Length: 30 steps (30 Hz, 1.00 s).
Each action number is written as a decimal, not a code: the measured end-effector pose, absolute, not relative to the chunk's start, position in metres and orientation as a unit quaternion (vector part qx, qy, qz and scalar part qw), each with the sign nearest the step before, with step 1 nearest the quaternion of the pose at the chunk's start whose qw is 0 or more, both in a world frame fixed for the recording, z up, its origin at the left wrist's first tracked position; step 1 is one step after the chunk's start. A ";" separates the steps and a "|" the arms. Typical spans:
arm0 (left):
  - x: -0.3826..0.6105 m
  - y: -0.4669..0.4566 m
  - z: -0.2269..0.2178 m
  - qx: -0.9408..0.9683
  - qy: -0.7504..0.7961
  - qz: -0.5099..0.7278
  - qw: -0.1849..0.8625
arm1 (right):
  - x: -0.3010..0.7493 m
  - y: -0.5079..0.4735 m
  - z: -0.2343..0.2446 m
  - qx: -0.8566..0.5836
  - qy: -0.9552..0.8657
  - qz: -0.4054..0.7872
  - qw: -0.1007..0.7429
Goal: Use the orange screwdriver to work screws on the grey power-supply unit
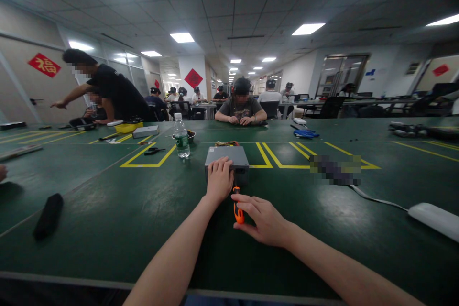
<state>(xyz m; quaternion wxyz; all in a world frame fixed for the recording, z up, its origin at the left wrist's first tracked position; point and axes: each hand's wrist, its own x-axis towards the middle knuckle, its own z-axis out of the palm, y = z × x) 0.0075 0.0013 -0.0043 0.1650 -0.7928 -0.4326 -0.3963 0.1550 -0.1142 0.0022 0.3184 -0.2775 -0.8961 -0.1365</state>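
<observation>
A grey metal computer power supply sits on the green table in front of me, with coloured cables behind it. My left hand grips its top and near left side, fingers bent over the edge. In my right hand is a screwdriver with an orange and black handle, held between thumb and fingers. Its shaft points away from me at the near face of the power supply. Whether the tip sits in a screw is too small to tell.
A water bottle stands left of the power supply, before a bowl. At right lie a white power strip and blue gloves. A black object lies near left. A person sits opposite; another leans over at left.
</observation>
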 end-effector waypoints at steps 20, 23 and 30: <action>0.008 0.002 -0.005 -0.793 -0.431 -0.400 0.158 | 0.153 -0.116 0.010 -0.270 -0.910 -0.145 0.278; 0.007 0.002 -0.004 -0.794 -0.433 -0.396 0.156 | 0.154 -0.114 0.007 -0.274 -0.893 -0.160 0.319; 0.007 -0.001 -0.002 -0.796 -0.434 -0.392 0.157 | 0.156 -0.117 0.008 -0.287 -0.903 -0.123 0.294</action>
